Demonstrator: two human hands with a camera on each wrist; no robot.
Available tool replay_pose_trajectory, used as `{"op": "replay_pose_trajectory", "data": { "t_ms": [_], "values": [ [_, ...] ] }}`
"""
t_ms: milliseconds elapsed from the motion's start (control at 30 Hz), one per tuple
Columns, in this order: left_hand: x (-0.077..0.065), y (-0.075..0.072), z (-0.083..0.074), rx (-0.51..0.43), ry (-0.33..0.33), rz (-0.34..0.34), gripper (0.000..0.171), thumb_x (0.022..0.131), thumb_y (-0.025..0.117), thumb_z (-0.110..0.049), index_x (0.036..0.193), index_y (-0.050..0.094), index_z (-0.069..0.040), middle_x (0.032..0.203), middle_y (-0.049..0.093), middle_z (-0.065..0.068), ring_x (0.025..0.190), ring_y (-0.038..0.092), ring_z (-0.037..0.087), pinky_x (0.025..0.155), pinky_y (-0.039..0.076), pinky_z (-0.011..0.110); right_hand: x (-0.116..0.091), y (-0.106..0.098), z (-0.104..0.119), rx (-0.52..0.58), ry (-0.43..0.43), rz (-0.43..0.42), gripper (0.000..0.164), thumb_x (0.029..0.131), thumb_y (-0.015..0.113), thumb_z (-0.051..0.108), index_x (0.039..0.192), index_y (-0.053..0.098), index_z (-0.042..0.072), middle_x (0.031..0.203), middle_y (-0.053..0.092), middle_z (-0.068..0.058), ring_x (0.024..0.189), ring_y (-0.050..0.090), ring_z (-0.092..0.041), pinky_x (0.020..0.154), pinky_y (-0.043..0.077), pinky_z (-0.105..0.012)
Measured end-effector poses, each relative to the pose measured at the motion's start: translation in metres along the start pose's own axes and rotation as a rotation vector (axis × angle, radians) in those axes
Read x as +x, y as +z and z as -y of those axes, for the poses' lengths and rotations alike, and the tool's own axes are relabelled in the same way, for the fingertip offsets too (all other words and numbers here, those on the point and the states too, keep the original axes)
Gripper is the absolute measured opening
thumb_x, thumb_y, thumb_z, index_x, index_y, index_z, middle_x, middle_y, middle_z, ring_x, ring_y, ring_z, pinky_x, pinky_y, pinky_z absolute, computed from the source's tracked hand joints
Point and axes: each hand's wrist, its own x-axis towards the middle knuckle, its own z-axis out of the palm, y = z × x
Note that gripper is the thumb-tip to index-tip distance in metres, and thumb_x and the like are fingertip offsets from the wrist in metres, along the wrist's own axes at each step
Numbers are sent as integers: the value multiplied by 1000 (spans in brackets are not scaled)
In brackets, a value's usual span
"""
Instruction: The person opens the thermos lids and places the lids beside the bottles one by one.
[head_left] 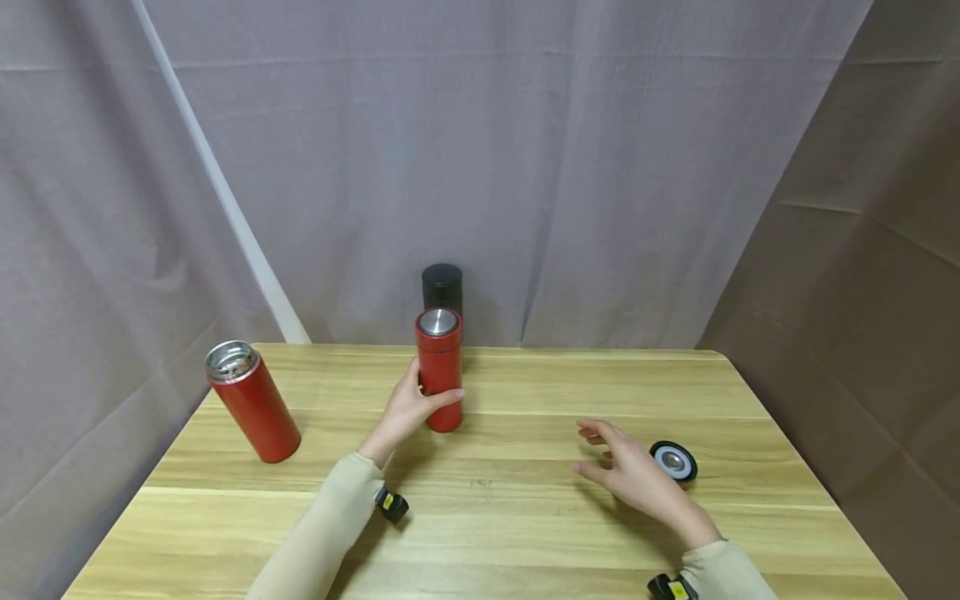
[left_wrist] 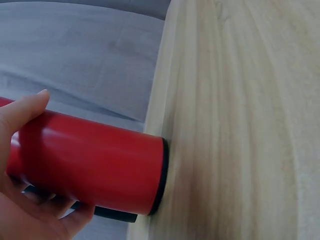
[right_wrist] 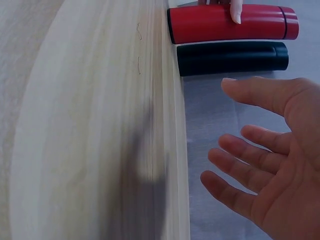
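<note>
My left hand (head_left: 407,410) grips a red thermos (head_left: 440,367) with a steel-topped lid, thumb on the near side and fingers round the far side. The left wrist view shows that red thermos (left_wrist: 95,160) upright, its black base at or close to the tabletop. Just behind it stands a dark thermos (head_left: 442,285), mostly hidden in the head view but seen beside the red one in the right wrist view. Holding nothing, my right hand (head_left: 633,471) hovers over the right of the table with fingers loosely bent. A round black-rimmed lid (head_left: 673,462) lies just beyond its wrist.
A second red thermos (head_left: 258,408), uncovered with its steel mouth showing, stands on the left of the wooden table (head_left: 510,517). Grey cloth (head_left: 525,167) hangs behind the table's back edge, with darker cloth along the right side.
</note>
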Motion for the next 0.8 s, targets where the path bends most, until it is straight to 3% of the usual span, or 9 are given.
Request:
{"op": "replay_pose_trajectory", "data": {
  "t_ms": [233,800],
  "values": [
    [-3,-1,4,19,44,-25,64,77,88,-17,131,53,-12,121,66,8,113,62,25,97,47,47,0,2,2,3,-19,9,59,91,76,18,140,50,-3,128,63,-19,117,60,-36,92,51,-51],
    [-27,-10,-4,92,163,27,64,73,92,-15,127,56,-15,118,67,5,112,62,21,97,48,46,-3,4,4,10,-35,-3,57,90,76,15,140,51,0,127,64,-19,116,61,-35,90,52,-50]
  ]
}}
